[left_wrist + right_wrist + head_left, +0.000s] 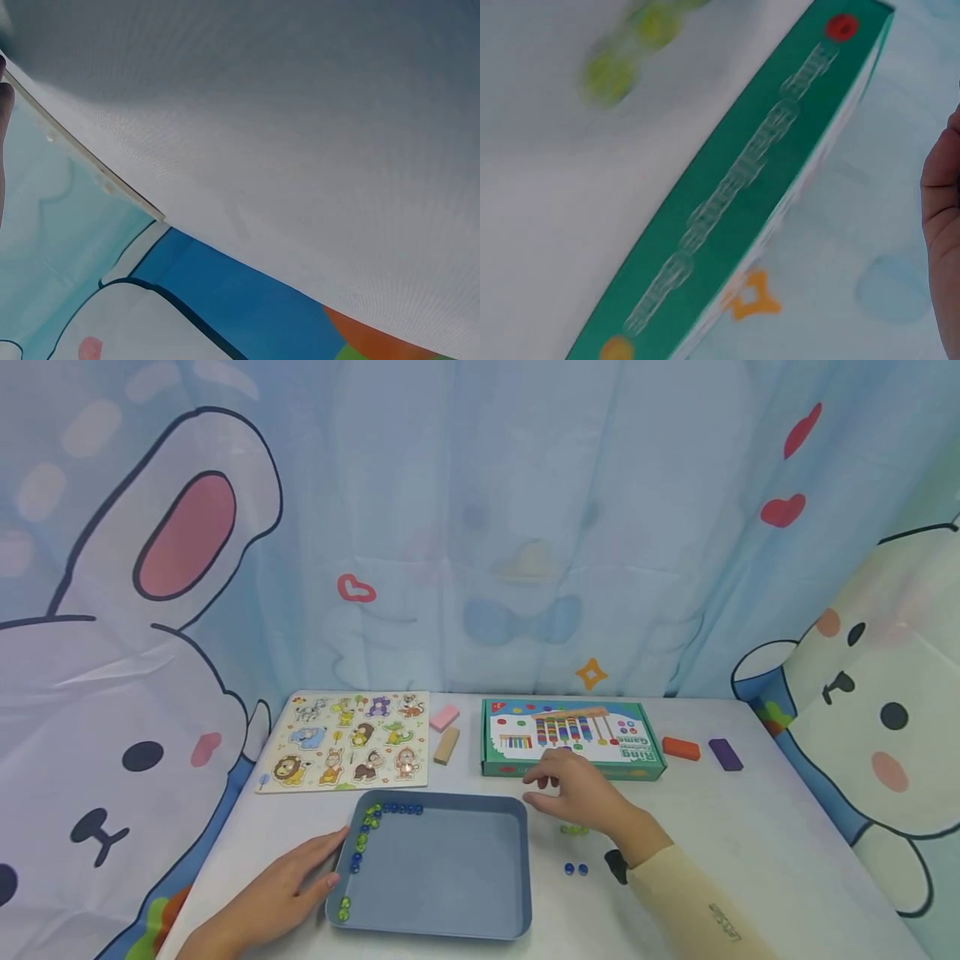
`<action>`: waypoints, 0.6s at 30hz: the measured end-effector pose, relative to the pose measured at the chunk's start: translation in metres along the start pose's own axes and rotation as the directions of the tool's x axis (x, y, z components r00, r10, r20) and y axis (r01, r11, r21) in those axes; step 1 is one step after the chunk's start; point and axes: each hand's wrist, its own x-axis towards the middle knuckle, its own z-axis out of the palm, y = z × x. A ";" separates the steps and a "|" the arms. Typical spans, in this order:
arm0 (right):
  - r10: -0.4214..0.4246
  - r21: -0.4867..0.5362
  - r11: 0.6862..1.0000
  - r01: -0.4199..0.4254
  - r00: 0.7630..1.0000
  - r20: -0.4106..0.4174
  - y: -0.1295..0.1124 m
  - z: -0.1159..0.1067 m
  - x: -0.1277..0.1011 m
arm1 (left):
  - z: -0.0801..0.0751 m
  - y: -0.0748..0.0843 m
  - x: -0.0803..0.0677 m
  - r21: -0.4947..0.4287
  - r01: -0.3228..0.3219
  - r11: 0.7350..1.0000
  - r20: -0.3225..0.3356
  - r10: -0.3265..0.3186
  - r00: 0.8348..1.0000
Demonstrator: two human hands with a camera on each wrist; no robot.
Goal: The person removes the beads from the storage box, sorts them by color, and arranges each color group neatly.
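Right hand (581, 793) hovers with relaxed, slightly curled fingers just in front of the green game box (572, 737); can't tell if its grip has anything in it. Left hand (281, 889) lies flat and open against the left wall of the blue tray (450, 868), which has beads along its left edge. Loose green beads (574, 830) and blue beads (575, 868) sit on the tabletop (750, 860) near the right wrist

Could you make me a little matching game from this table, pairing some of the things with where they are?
Things:
1. animal puzzle board
2. purple block
3. blue beads
4. left hand

Places:
A. loose on the table, right of the tray
B. resting against the tray's left edge
C. back left of the table
D. right of the orange block

Pairs: 1-C, 2-D, 3-A, 4-B
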 end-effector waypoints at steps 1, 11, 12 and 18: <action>-0.025 0.008 1.000 0.025 1.000 -0.002 -0.007 0.003 0.006 | 0.000 0.000 0.000 0.001 -0.001 1.000 0.000 0.001 1.000; -0.192 -0.006 0.981 0.193 0.979 0.071 -0.072 0.039 0.058 | 0.001 -0.002 0.003 0.000 -0.002 1.000 0.005 0.002 1.000; -0.208 -0.005 0.978 0.209 0.975 0.082 -0.077 0.044 0.061 | 0.000 -0.001 0.003 -0.005 -0.008 1.000 0.005 0.008 1.000; -0.283 0.040 0.959 0.280 0.948 0.148 -0.102 0.073 0.076 | 0.000 -0.001 0.001 0.004 -0.024 1.000 -0.003 0.024 1.000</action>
